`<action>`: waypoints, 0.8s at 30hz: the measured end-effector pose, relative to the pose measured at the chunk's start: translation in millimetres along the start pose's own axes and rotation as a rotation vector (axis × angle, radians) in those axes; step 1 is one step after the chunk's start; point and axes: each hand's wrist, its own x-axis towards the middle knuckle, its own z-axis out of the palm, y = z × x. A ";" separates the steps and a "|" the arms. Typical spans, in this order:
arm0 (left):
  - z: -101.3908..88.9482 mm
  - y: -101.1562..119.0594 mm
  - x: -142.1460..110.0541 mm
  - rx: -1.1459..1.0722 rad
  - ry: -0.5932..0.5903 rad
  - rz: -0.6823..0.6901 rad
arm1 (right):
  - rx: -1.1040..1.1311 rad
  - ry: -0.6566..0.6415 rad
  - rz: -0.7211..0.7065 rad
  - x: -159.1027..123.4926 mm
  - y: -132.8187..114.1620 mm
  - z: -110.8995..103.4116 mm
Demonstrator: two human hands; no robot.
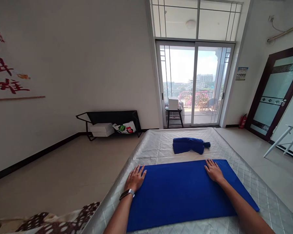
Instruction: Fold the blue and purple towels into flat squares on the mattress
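A blue cloth [178, 191], folded into a wide flat rectangle, lies on a pale quilted mattress [158, 143]. My left hand [134, 178] rests flat on its far left corner, fingers stretched out, with a watch on the wrist. Near the cloth's far edge on the right, my right hand [213, 170] lies palm down with its fingers apart. Neither hand grips anything. Beyond the cloth sits a blue rolled or folded bundle of fabric [189, 145], a little right of the mattress's middle.
A black rack [112, 118] with a white box [101, 129] stands against the left wall. Sliding glass doors [195, 84] are behind the mattress. A white stool [286, 139] and a fire extinguisher [243, 121] stand at right. Patterned fabric [63, 217] lies at lower left.
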 end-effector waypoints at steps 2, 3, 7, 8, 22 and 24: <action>1.0 -1.9 -0.3 0.006 0.012 0.007 | -0.038 0.027 0.111 0.3 40.6 -5.8; 1.4 -2.6 -0.7 0.006 0.023 0.014 | -0.043 0.039 0.151 0.5 56.6 -6.9; 0.8 -2.8 -3.4 0.014 0.043 0.029 | -0.023 0.094 0.204 2.6 87.4 -1.0; 0.4 -2.3 -3.9 0.023 0.039 0.028 | -0.019 0.105 0.204 3.2 88.5 1.4; 7.4 -4.2 0.9 0.009 0.079 0.050 | -0.066 0.081 0.266 3.8 75.1 -5.3; 7.2 -3.7 1.6 -0.001 0.086 0.050 | -0.090 0.163 0.252 4.4 53.4 -7.7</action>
